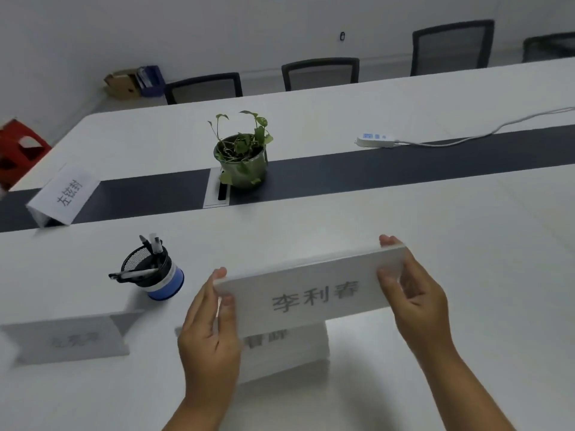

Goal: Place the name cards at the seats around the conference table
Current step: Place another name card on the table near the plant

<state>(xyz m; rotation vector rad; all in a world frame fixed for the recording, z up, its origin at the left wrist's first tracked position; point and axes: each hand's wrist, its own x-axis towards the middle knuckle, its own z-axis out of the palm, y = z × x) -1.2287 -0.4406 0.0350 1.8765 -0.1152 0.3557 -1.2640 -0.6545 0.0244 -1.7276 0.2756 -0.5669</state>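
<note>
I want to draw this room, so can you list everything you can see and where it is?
table: 1, white with a dark centre strip, fills the view
held card: 1, white, in both hands, near side
other cards: 3, white; one at far left on the dark strip, one at near left, one under the held card
plant: 1, green, on the strip
pen cup: 1, black mesh with blue base, left of the hands
power strip: 1, white, far right
chairs: 4, dark, far side
stool: 1, red, far left
box: 1, brown, on the floor
left hand: grip on the card's left end
right hand: grip on its right end
</note>
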